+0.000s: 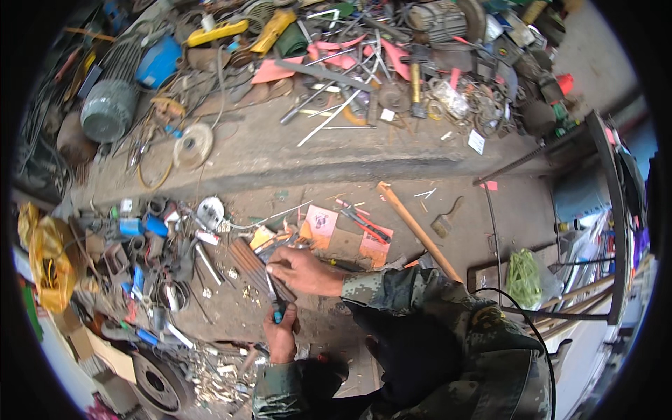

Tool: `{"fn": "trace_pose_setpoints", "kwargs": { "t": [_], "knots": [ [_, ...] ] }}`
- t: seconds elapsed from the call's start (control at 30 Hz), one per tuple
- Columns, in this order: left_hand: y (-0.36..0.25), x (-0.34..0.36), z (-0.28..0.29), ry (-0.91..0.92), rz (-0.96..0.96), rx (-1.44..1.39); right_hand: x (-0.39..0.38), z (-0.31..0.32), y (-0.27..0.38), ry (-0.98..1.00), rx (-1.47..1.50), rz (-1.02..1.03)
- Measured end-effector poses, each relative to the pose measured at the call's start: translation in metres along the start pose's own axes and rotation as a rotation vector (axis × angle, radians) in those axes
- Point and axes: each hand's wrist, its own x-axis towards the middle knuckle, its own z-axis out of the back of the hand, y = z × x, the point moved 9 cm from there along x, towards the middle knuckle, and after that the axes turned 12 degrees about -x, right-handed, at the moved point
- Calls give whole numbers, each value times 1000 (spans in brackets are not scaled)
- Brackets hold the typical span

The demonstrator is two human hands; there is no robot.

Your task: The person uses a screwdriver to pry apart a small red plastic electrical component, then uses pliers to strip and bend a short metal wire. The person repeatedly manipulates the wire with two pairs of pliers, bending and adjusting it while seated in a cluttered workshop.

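Observation:
My left hand (281,339) is closed round the teal-and-black handle of a slim metal tool (278,309); its exact kind does not show. The tool's grey shaft points up and away, toward my right hand (308,271). That hand is bent over with thumb and fingertips pinched together near the shaft's far end; whatever they hold is too small to make out. Beneath both hands lies a brown ridged slab (250,260), partly covered by the right hand. Small brass-coloured pieces (250,292) are scattered on the ground beside the slab.
Red-handled pliers (363,221), pink cards (320,222), a long wooden handle (418,229) and a paintbrush (445,222) lie beyond my right arm. Scrap parts crowd the left. A grey motor (110,108) stands far left; a metal frame (607,217) rises at right.

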Motion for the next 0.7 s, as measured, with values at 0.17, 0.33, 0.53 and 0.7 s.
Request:
{"fn": "trace_pose_setpoints", "kwargs": {
  "t": [0.17, 0.33, 0.53, 0.7],
  "knots": [
    [9, 6, -11, 83, 129, -258, 20, 37, -24, 34, -12, -159],
    [9, 5, -23, 146, 250, -417, 42, 152, -63, -239, -216, -247],
    [6, 7, -43, 319, 246, -419, 18, 324, -96, -573, -416, -366],
    [29, 2, -20, 194, 261, -357, -7, 401, -104, -643, -689, -400]
  ]
}}
